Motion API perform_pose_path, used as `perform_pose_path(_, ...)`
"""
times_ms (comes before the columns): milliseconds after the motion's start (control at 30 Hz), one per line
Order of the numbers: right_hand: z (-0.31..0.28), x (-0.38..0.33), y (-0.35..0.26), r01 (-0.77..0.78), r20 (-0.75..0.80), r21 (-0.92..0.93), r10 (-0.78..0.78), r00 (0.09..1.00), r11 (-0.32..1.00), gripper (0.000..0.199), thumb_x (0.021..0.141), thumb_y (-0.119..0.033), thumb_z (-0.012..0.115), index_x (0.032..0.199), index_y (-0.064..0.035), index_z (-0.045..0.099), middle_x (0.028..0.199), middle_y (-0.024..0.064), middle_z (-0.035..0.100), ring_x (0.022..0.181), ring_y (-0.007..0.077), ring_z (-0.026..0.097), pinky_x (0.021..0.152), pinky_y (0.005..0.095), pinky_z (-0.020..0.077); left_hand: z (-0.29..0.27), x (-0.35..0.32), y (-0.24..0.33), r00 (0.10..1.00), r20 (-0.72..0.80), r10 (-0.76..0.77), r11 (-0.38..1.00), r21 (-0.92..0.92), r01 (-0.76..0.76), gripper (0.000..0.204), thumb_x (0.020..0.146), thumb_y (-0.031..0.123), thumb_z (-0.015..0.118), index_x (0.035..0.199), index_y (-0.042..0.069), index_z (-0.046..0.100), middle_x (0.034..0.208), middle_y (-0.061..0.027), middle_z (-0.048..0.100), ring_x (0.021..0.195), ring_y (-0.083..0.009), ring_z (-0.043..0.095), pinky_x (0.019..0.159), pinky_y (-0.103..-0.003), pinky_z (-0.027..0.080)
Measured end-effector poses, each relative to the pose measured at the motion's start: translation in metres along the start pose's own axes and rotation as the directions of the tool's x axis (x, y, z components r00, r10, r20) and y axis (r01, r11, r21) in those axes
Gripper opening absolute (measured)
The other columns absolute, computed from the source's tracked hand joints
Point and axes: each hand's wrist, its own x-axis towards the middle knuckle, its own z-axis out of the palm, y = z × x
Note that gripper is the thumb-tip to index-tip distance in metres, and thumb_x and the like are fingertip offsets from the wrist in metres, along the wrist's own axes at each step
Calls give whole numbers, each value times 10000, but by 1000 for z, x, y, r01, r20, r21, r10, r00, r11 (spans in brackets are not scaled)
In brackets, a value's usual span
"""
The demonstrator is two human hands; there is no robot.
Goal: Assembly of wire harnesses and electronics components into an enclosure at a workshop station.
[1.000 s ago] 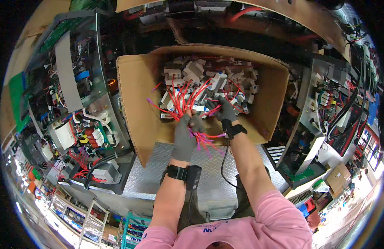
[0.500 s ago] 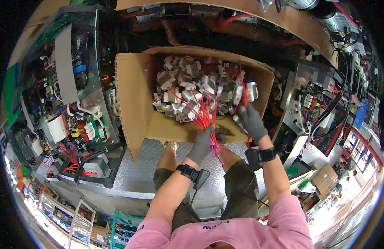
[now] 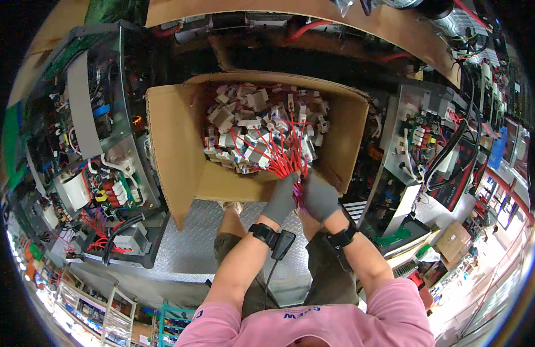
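My left hand (image 3: 282, 199), in a grey glove, is closed round a bundle of red wires (image 3: 283, 165) at the front edge of an open cardboard box (image 3: 178, 127). The wires fan out upward over the box, and purple ends hang below the fist. My right hand (image 3: 319, 198), also gloved and slightly blurred, presses against the bundle's right side with its fingers curled in on the wires; its fingertips are mostly hidden. Beneath the fanned wires, the box holds a heap of small white and grey plastic parts (image 3: 244, 118), some with red leads.
An opened metal chassis with circuit boards and wiring (image 3: 126, 191) stands left of the box. Another chassis (image 3: 429, 139) is at the right. Under the box lies a tread-patterned metal plate (image 3: 192, 248). A cardboard flap (image 3: 406, 40) spans the top.
My right hand has moved left from the box's right side, bringing red wire with white parts to the bundle at my left hand. The view has shifted slightly.
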Motion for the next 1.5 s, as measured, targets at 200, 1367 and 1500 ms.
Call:
perform_pose_path(200, -20, -3, 0, 99, 218, -161, -62, 974, 982, 282, 757, -256, 535, 874, -1, 516, 710, 149, 586, 624, 321, 587, 530, 418, 463, 10, -6, 7, 988, 90, -127, 992, 2, 128, 210, 845, 168, 497, 1010, 53, 558, 821, -56, 582, 725, -165, 570, 692, -291, 468)
perform_pose_path(1367, -93, 164, -39, 538, -119, 12, -533, 838, 843, 216, 754, -176, 521, 916, -42, 569, 802, 187, 569, 770, 353, 554, 681, 398, 444, 24, -73, -26, 842, 291, -455, 811, 527, 256, 205, 802, 257, 561, 811, 58, 514, 639, 19, 504, 531, -91, 484, 469, -224, 408)
perform_pose_path(1500, 37, 259, 30, 603, -170, -184, -629, 758, 776, 240, 747, -177, 495, 925, -31, 565, 882, 210, 573, 813, 366, 549, 725, 411, 446, 39, -82, -42, 873, 319, -369, 817, 559, 141, 254, 812, 271, 527, 655, 74, 494, 550, -9, 466, 469, -91, 455, 444, -225, 380)
